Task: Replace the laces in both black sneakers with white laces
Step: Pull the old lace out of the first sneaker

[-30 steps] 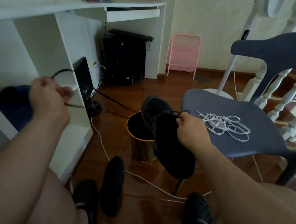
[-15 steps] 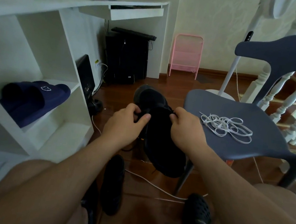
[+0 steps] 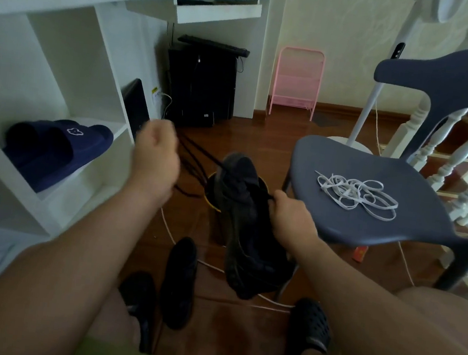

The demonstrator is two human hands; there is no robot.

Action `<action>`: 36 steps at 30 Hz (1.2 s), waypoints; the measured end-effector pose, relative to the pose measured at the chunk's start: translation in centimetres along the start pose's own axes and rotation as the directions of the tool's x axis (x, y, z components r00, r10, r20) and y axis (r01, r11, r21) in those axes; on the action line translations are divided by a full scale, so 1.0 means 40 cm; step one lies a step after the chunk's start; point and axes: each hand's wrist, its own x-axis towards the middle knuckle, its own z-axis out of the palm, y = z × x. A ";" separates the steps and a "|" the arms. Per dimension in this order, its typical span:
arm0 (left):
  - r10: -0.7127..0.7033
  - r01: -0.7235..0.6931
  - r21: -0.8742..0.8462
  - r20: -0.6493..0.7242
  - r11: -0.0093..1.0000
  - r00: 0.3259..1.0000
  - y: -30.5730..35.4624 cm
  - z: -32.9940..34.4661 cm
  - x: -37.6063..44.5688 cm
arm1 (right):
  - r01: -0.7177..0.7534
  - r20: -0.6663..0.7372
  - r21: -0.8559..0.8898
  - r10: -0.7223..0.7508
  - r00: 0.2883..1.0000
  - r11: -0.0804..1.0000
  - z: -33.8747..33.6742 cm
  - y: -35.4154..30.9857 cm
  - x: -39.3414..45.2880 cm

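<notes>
I'm early on: my left hand point(image 3: 155, 160) pinches the black lace point(image 3: 193, 158), drawing it from the sneaker point(image 3: 246, 225) my right hand point(image 3: 292, 219) grips, second sneaker point(image 3: 178, 282) on the floor, white laces point(image 3: 355, 191) unused on the chair point(image 3: 394, 232).

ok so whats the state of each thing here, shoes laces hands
held sneaker: in the air, partly unlaced
black lace: pulled out to the side, one end in the sneaker
white laces: loose pile on the chair seat, unused
second sneaker: on the floor
left hand: gripping the black lace
right hand: gripping the held sneaker
</notes>
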 end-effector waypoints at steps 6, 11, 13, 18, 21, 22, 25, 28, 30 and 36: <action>-0.095 0.102 -0.043 0.147 0.994 0.985 -0.001 -0.016 -0.008 | 0.027 0.038 -0.014 -0.026 0.999 1.000 0.003 0.008 -0.022; -0.134 -0.035 0.384 0.406 0.923 0.904 -0.006 0.017 -0.059 | 0.013 -0.006 0.034 -0.013 1.000 0.999 -0.001 -0.001 -0.021; -0.195 -0.135 0.535 0.514 0.834 0.835 -0.018 0.024 -0.071 | 0.026 -0.011 0.055 -0.025 1.000 0.998 -0.007 -0.013 -0.020; -0.419 -0.159 0.710 0.564 0.686 0.711 -0.071 0.058 -0.090 | 0.132 -0.049 0.039 -0.130 0.990 0.990 -0.023 -0.048 -0.028; -0.327 -0.121 0.673 0.498 0.730 0.803 -0.067 0.063 -0.096 | 0.139 -0.065 0.038 -0.137 0.988 0.990 -0.027 -0.051 -0.030; -0.279 -0.125 0.655 0.477 0.745 0.833 -0.065 0.061 -0.092 | 0.136 -0.077 0.050 -0.132 0.988 0.989 -0.028 -0.050 -0.030; -0.256 -0.178 0.650 0.516 0.739 0.818 -0.065 0.054 -0.084 | 0.133 -0.096 0.073 -0.126 0.987 0.988 -0.033 -0.054 -0.032; -0.302 -0.220 0.652 0.590 0.726 0.749 -0.072 0.056 -0.089 | 0.132 -0.086 0.067 -0.126 0.988 0.989 -0.035 -0.058 -0.038; -0.305 -0.237 0.648 0.609 0.724 0.732 -0.070 0.063 -0.094 | 0.122 -0.085 0.063 -0.116 0.990 0.991 -0.038 -0.059 -0.039; -0.355 -0.298 0.656 0.672 0.694 0.650 -0.058 0.062 -0.095 | 0.116 -0.058 -0.024 -0.117 0.991 0.993 -0.028 -0.047 -0.033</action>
